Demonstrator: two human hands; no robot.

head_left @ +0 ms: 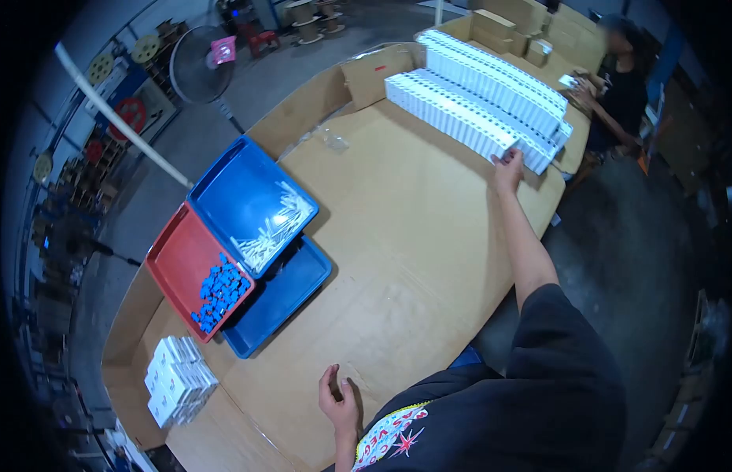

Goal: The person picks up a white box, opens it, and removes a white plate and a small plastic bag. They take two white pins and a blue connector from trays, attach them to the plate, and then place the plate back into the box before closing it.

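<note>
White boxes [452, 118] stood lined up, upper right; right hand [509, 169] at row's near end, grip unclear. Left hand [341, 405] half-open, empty, lower centre. White sticks [263, 245], blue pieces [223, 289] lay loose, left of centre.

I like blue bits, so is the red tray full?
Partly full: blue pieces pile up at one end of the red tray; its bare bottom shows elsewhere.

Right hand [508, 168] reaches far forward; left hand [340, 400] half-curled.

Right fingers [508, 160] at the end of stacked white boxes [480, 102].
</note>
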